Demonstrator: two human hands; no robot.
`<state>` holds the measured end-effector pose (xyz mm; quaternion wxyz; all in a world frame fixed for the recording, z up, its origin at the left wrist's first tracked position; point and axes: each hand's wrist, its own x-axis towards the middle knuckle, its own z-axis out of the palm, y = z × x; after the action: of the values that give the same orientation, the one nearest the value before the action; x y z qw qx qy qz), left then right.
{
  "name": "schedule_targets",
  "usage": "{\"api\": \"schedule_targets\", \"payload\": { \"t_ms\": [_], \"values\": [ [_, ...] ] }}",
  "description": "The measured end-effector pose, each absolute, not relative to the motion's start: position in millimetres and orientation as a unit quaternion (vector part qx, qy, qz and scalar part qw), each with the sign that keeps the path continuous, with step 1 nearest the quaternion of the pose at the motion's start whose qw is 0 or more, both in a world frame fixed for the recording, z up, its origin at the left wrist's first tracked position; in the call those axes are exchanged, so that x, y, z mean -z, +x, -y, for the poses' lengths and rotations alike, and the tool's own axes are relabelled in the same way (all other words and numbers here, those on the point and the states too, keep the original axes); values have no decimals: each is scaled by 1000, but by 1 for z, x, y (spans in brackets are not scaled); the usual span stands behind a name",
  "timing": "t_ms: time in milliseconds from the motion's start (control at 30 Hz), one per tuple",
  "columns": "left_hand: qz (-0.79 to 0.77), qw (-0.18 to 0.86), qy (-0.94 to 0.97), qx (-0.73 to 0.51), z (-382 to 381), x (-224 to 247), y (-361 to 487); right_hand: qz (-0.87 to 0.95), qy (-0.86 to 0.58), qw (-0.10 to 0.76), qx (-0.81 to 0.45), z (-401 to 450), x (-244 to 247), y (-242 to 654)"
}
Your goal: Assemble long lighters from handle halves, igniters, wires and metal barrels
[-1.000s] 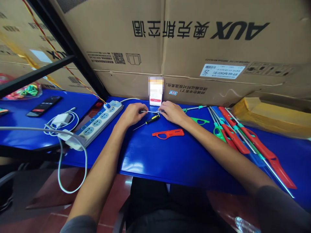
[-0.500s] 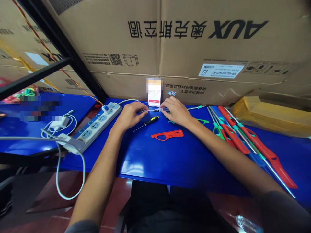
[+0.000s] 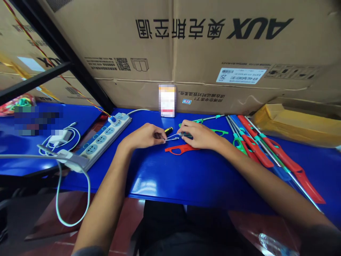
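Over the glossy blue table (image 3: pixel 151 174), the left hand (image 3: pixel 145 137) pinches a white wire (image 3: pixel 173 136) running to the right hand (image 3: pixel 195 134), which grasps a small clear piece (image 3: pixel 187 135). Pulling apart could tear the wire loose; the screwdriver (image 3: pixel 168 130) might get knocked. Behind, a phone (image 3: pixel 167 101) stands before a box (image 3: pixel 202 57).

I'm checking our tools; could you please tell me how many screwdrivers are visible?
1: a black-and-yellow screwdriver, partly behind the left hand; others may be hidden.

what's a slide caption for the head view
Thin white wire between left hand and right hand, red plastic piece on the blue tabletop.
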<state>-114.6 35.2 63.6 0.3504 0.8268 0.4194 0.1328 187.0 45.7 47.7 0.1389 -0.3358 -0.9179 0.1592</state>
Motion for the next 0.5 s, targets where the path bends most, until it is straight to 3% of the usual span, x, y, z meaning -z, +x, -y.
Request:
{"api": "schedule_targets", "payload": {
  "t_ms": [133,500],
  "values": [
    [-419,360,828,-94,-37,-60,-112,922,-335,116,-152,-45,-45,184],
    [-476,251,840,-70,-41,-64,-122,929,-325,125,-128,-48,-33,173]
  ]
}}
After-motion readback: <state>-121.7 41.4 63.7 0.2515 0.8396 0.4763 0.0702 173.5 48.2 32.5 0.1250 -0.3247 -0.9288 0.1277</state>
